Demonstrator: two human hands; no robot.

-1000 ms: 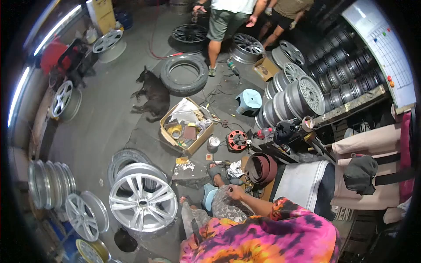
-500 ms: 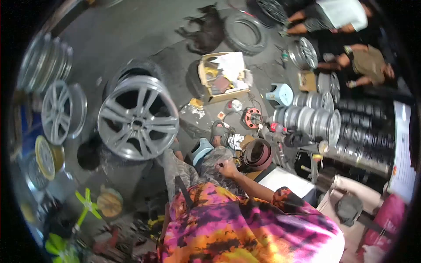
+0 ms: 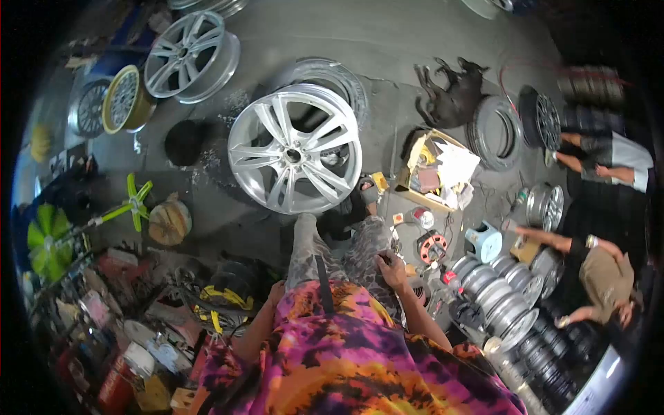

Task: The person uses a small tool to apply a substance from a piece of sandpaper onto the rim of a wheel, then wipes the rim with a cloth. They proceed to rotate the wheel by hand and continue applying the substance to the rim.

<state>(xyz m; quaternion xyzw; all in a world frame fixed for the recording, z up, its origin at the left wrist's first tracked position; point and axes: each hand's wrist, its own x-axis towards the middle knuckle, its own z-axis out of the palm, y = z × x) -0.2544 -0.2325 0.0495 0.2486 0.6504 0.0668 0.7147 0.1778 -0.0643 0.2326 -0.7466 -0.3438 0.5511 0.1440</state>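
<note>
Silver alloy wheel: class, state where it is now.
Head view, centre: the silver alloy wheel lies on the floor just ahead of the person's legs, left of the cardboard box.

Even light fills the middle of the frame, and the silver wheel (image 3: 296, 149) catches it hard, spokes shining almost white against the grey floor (image 3: 387, 41), with dark shadow pooled at its lower rim. Over at the right edge it goes dim, the stacked rims (image 3: 494, 297) sinking into gloom, and a black fisheye ring bends and swallows every corner. The lower-left clutter is smeared and soft, the right hand (image 3: 391, 266) is slightly blurred, and the shirt (image 3: 360, 366) is vivid at the bottom.
</note>
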